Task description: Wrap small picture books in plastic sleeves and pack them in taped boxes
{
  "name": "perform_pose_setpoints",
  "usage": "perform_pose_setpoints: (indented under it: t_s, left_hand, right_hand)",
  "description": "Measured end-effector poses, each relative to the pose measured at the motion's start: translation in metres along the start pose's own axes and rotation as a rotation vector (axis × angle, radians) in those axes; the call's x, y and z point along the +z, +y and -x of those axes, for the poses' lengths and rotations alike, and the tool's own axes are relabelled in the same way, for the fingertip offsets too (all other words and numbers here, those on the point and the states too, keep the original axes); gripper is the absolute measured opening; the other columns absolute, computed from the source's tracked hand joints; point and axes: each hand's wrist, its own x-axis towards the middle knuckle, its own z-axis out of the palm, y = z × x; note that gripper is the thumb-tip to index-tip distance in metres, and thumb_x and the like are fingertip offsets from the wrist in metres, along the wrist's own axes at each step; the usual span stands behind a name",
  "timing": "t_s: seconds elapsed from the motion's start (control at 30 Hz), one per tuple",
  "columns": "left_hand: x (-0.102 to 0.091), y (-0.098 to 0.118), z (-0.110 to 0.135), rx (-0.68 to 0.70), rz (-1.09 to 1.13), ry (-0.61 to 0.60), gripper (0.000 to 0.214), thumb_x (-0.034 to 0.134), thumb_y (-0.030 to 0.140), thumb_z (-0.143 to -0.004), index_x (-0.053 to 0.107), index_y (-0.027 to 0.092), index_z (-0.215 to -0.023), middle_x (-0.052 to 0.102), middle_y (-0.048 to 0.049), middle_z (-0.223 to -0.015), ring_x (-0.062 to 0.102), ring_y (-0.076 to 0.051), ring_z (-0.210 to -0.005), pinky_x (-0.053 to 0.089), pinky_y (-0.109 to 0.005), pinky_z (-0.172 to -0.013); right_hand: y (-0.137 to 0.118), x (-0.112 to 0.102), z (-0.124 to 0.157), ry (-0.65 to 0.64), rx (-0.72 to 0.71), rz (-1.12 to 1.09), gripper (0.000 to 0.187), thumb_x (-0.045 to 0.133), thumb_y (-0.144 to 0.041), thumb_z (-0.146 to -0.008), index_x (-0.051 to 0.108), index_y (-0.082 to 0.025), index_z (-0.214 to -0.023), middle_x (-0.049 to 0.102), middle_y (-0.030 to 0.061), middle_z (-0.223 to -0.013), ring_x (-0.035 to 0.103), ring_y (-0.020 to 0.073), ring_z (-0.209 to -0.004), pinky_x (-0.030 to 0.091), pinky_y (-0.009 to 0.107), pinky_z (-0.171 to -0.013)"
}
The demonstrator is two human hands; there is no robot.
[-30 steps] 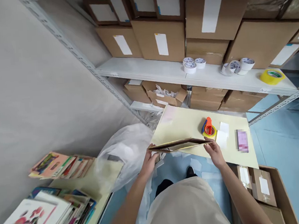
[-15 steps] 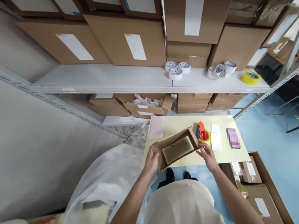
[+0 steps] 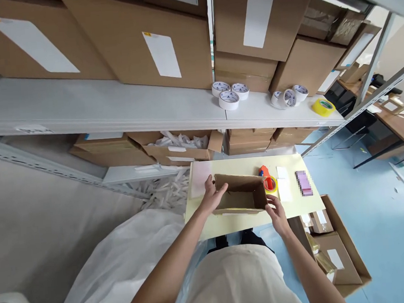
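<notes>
Head view shows a cardboard box (image 3: 239,200) between two bare hands, over the cream table (image 3: 299,207) in front of the person. Its open side is turned up, so one can look inside; whether its bottom touches the table, I cannot tell.

The left hand (image 3: 213,198) is at the left end, with thumb spread over the inside and fingers around the outer side, seemingly pinching the end wall. The right hand (image 3: 278,214) is at the opposite end, its fingers a little bent and near to each other, touching the outside; how firmly they press, I cannot tell. Probably the two ends are chosen to keep the long box level.

Just beyond its right end stands a red tape dispenser (image 3: 266,178) with yellow tape, then white papers (image 3: 284,189), perhaps put there for easy reach of the right hand.
</notes>
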Motion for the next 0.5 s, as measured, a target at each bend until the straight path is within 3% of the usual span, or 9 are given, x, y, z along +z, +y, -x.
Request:
perform_pose_setpoints:
  t_s: [0.1,0.2,0.27,0.33,0.4,0.5]
  left_hand:
    - [-0.019,-0.002,0.018,0.097,-0.071,-0.117,0.064,0.078,0.051,-0.064,0.057,0.019,-0.115,0.047,-0.0159,-0.14,0.039,-0.032,-0.137,0.033,-0.04,-0.112]
    - [-0.045,-0.005,0.038,0.301,-0.253,-0.346,0.071,0.072,0.067,-0.063,0.063,0.022,-0.118,0.048,-0.0158,-0.143,0.035,-0.035,-0.14,0.03,-0.043,-0.115]
    - [-0.057,-0.008,0.047,0.443,-0.48,-0.479,0.083,0.077,0.067,-0.056,0.062,0.023,-0.125,0.048,-0.0155,-0.145,0.033,-0.038,-0.142,0.027,-0.048,-0.117]
    - [-0.062,-0.012,0.05,0.554,-0.697,-0.529,0.087,0.08,0.062,-0.056,0.058,0.022,-0.131,0.047,-0.0155,-0.147,0.033,-0.038,-0.141,0.029,-0.053,-0.115]
    - [-0.062,-0.016,0.048,0.632,-0.825,-0.516,0.073,0.076,0.054,-0.068,0.058,0.02,-0.13,0.049,-0.0152,-0.145,0.037,-0.036,-0.14,0.034,-0.053,-0.113]
    - [-0.06,-0.023,0.043,0.712,-0.855,-0.441,0.037,0.066,0.043,-0.081,0.069,0.02,-0.11,0.064,-0.0125,-0.128,0.048,-0.031,-0.132,0.044,-0.05,-0.107]
  right_hand:
    - [0.006,-0.009,-0.004,-0.114,-0.182,0.122,0.049,0.064,-0.052,-0.08,0.062,-0.026,-0.122,0.057,0.0128,-0.129,0.056,0.0304,-0.116,0.054,0.042,-0.085]
    - [0.015,-0.021,-0.011,-0.305,-0.345,0.265,0.061,0.07,-0.045,-0.077,0.056,-0.028,-0.134,0.05,0.0129,-0.141,0.049,0.0335,-0.128,0.047,0.048,-0.101]
    - [0.02,-0.028,-0.018,-0.4,-0.426,0.385,0.066,0.07,-0.038,-0.077,0.051,-0.027,-0.139,0.046,0.0142,-0.144,0.046,0.0345,-0.132,0.041,0.052,-0.108]
    - [0.019,-0.032,-0.028,-0.466,-0.501,0.49,0.065,0.066,-0.033,-0.08,0.049,-0.022,-0.141,0.045,0.0168,-0.145,0.045,0.0351,-0.133,0.039,0.055,-0.109]
    - [0.014,-0.031,-0.039,-0.513,-0.563,0.573,0.058,0.061,-0.032,-0.083,0.052,-0.018,-0.139,0.049,0.0183,-0.141,0.048,0.0351,-0.129,0.041,0.056,-0.107]
    - [0.005,-0.025,-0.05,-0.528,-0.584,0.653,0.042,0.06,-0.038,-0.086,0.067,-0.016,-0.121,0.06,0.0185,-0.126,0.058,0.0342,-0.115,0.048,0.054,-0.1]
